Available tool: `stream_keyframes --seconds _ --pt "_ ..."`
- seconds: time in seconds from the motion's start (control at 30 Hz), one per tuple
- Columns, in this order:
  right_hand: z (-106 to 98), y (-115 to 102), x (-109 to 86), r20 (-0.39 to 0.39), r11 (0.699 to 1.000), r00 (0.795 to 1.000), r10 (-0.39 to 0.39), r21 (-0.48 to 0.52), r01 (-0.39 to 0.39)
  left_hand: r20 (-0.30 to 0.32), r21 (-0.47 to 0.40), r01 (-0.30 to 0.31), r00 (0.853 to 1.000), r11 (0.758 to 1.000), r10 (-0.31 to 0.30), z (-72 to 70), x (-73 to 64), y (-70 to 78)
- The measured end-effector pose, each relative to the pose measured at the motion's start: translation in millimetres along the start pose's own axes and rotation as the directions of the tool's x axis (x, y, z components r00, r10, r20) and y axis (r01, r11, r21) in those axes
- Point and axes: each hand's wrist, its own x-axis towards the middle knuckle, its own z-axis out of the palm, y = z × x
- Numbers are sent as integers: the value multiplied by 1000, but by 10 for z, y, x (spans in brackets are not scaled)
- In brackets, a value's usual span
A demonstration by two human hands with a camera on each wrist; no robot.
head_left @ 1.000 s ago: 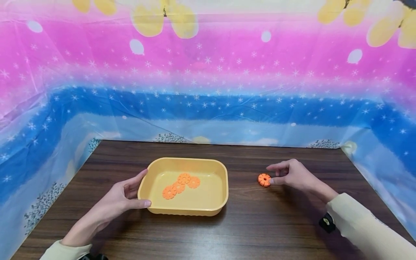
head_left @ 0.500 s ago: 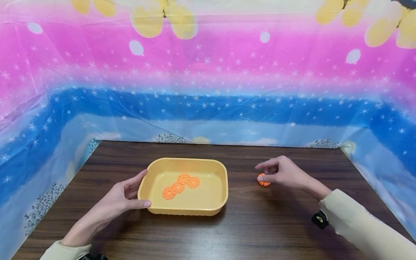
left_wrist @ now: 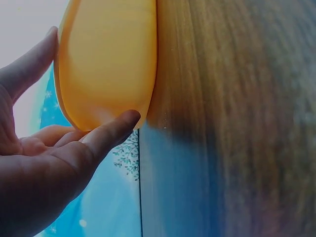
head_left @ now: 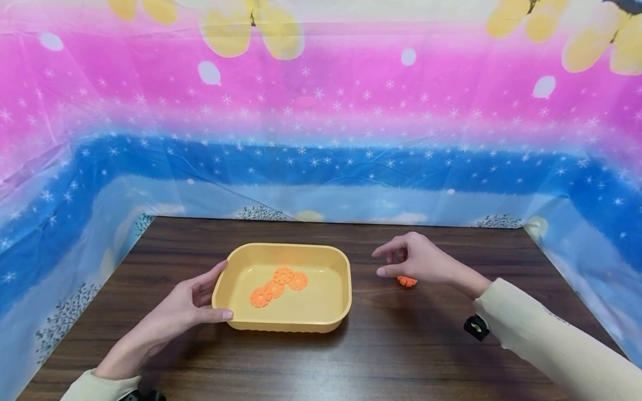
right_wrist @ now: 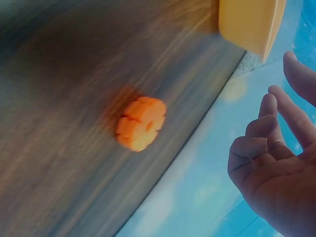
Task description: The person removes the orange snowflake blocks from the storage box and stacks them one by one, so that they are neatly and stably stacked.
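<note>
My left hand (head_left: 173, 312) grips the left end of a yellow plastic basin (head_left: 288, 324), its thumb on the near side and fingers at the far side. In the left wrist view the basin (left_wrist: 108, 54) sits between thumb and fingers. Several flat orange notched discs (head_left: 261, 297) lie on the basin's floor, overlapping. My right hand (head_left: 426, 262) hovers right of the basin with nothing in it, thumb and index finger apart. Below it, partly hidden in the head view, a short orange stack of notched discs (head_left: 407, 282) sits on the table; the right wrist view shows the stack (right_wrist: 141, 123) whole.
The dark wooden table (head_left: 321, 367) carries the basin and the orange stack. A patterned pink and blue cloth (head_left: 321, 111) hangs round its back and sides. A black wrist device (head_left: 476, 327) hangs under the right sleeve.
My right hand has moved left and slightly away, passing over the orange stack, which stays in place and is now partly covered. The left hand and basin have not moved.
</note>
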Motion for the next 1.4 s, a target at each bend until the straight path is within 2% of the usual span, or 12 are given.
stream_keyframes --seconds 0.1,0.37,0.63,0.77,1.07,1.27,1.4 --pt "8 -85 62 13 1000 1000 -14 -5 14 -1 -14 -3 1000 1000 3 0 2 -1" --pt "26 -276 224 57 992 991 -118 -29 119 -12 -17 15 1000 1000 -15 17 1 -4" --pt "53 -476 370 106 978 973 -207 -12 210 -22 0 31 999 1000 -31 36 3 2" --pt "72 -571 462 121 978 971 -207 -3 209 -28 -7 34 999 999 -35 45 0 3" --pt "188 -737 637 184 988 971 -153 3 155 -29 -23 36 999 999 -36 55 -6 7" --pt "280 -791 790 228 976 949 -218 64 209 -20 -32 27 999 999 -27 45 -2 9" --pt "355 -850 882 262 971 937 -232 116 208 -23 -29 23 999 999 -23 50 -2 11"
